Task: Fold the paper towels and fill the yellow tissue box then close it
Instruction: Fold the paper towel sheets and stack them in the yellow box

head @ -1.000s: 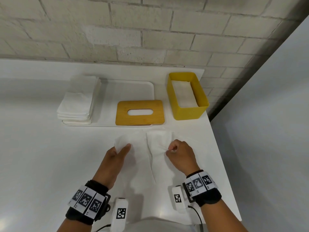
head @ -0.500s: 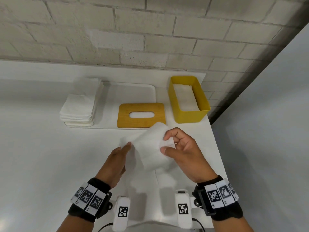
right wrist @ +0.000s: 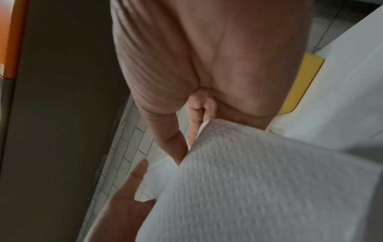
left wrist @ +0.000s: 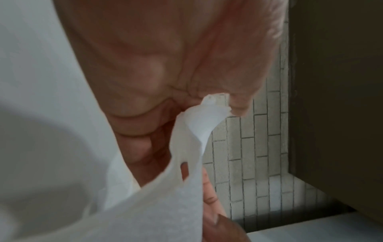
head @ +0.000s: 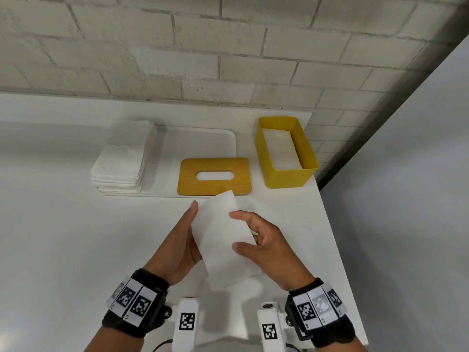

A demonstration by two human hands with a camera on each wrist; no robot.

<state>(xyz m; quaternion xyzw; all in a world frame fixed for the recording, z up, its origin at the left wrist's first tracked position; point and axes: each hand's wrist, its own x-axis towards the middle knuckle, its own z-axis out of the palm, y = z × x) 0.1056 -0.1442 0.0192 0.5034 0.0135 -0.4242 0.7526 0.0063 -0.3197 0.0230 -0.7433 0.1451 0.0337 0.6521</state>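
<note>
White tabletop (head: 63, 237) under you: your left hand (head: 181, 246) and right hand (head: 266, 243) pinch the soft embossed white paper towel (head: 223, 237) aloft; beyond sit the slotted wooden lid (head: 215, 176) and open yellow rectangular tissue box (head: 286, 180).

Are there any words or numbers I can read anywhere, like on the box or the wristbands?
None can be read.
Wristbands and the white camera units: only black-and-white square code patterns; tiny marks beneath them are too small.
Yellow tissue box and wooden lid: no writing.
</note>
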